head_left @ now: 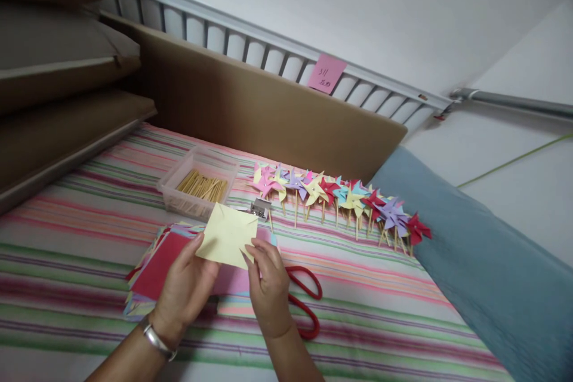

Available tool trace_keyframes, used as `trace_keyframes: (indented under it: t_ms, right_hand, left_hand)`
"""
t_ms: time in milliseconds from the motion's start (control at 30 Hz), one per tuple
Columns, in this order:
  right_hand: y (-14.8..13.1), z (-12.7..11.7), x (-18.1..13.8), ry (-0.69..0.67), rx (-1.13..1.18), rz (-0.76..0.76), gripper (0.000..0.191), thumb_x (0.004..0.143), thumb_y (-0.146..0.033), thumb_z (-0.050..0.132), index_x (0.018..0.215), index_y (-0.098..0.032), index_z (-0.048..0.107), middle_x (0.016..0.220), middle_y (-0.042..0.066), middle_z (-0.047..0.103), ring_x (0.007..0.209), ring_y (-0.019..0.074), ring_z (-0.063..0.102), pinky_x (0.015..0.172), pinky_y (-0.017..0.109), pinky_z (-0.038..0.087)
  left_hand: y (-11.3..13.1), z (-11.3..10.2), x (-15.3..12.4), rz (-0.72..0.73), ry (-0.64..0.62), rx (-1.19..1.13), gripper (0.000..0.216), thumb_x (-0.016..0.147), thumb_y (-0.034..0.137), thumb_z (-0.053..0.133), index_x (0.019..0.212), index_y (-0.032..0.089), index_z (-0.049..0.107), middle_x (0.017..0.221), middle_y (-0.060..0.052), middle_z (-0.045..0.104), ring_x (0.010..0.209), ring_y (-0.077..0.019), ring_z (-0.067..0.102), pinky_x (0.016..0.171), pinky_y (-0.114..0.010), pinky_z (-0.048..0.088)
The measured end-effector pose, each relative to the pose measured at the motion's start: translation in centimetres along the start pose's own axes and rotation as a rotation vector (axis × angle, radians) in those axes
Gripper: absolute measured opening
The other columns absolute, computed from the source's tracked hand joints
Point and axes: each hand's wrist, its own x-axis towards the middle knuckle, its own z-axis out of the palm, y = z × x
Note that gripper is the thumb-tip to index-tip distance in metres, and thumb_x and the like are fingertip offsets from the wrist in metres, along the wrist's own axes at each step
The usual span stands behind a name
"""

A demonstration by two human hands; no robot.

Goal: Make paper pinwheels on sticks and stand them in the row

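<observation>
Both my hands hold a pale yellow paper square [228, 235] above the striped cloth. My left hand [187, 286], with a metal bracelet at the wrist, grips its lower left edge. My right hand [267, 286] pinches its lower right corner with fingers closed. Under my hands lies a stack of coloured paper squares [154, 268], red on top. Red-handled scissors [307, 304] lie just right of my right hand.
A clear plastic box of wooden sticks [201, 186] stands behind the paper. A row of several finished paper pinwheels [340, 197] lies to the right, with a small metal stapler [261, 209] near it. A cardboard panel [268, 113], cushions [62, 59] and a blue pillow [483, 268] border the surface.
</observation>
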Motion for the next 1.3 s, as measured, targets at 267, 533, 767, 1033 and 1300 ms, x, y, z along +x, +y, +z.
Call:
trace_keyframes:
  t_ms: [267,533,767,1033,1300]
  right_hand:
    - [0.3,-1.1,0.6,-0.030,0.022,-0.001,0.039,0.078,-0.001,0.043,0.102,-0.023,0.065,0.109,0.008,0.062,0.102,0.0199,0.060,0.086,0.034,0.052]
    - [0.4,-0.9,0.4,-0.041,0.010,-0.009,0.037,0.078,0.000,0.044,0.100,-0.022,0.064,0.107,0.008,0.061,0.102,0.0197,0.059,0.087,0.034,0.050]
    - [0.6,-0.7,0.1,-0.067,0.003,-0.012,0.039,0.078,0.000,0.043,0.102,-0.024,0.063,0.109,0.008,0.061,0.103,0.0202,0.059,0.086,0.035,0.051]
    - [0.5,-0.7,0.2,-0.072,0.080,0.005,0.035,0.080,-0.004,0.046,0.101,-0.024,0.065,0.111,0.008,0.061,0.105,0.0204,0.058,0.090,0.036,0.049]
    - [0.2,0.0,1.1,0.093,0.904,0.845,0.044,0.082,-0.048,0.057,0.118,-0.022,0.054,0.109,0.010,0.064,0.101,0.0249,0.061,0.086,0.043,0.049]
  left_hand:
    - [1.4,-0.7,1.2,-0.109,0.007,0.219,0.025,0.086,0.016,0.050,0.102,0.011,0.069,0.095,-0.009,0.074,0.094,-0.0232,0.067,0.081,-0.031,0.055]
    - [1.3,-1.1,1.2,-0.135,-0.019,0.357,0.015,0.074,0.020,0.067,0.087,0.014,0.073,0.090,-0.008,0.075,0.082,-0.0218,0.069,0.068,-0.025,0.054]
    - [1.3,-1.3,1.1,-0.100,-0.060,0.463,0.022,0.069,0.023,0.073,0.088,0.013,0.073,0.084,-0.008,0.075,0.075,-0.0213,0.069,0.068,-0.025,0.051]
    - [1.4,-1.5,1.3,-0.126,-0.024,0.515,0.021,0.067,0.024,0.073,0.084,0.012,0.073,0.080,-0.010,0.075,0.070,-0.0235,0.070,0.067,-0.028,0.051]
    - [0.5,-1.4,1.5,-0.034,0.063,0.373,0.024,0.070,0.015,0.071,0.093,0.013,0.069,0.096,-0.009,0.074,0.086,-0.0207,0.068,0.077,-0.027,0.052]
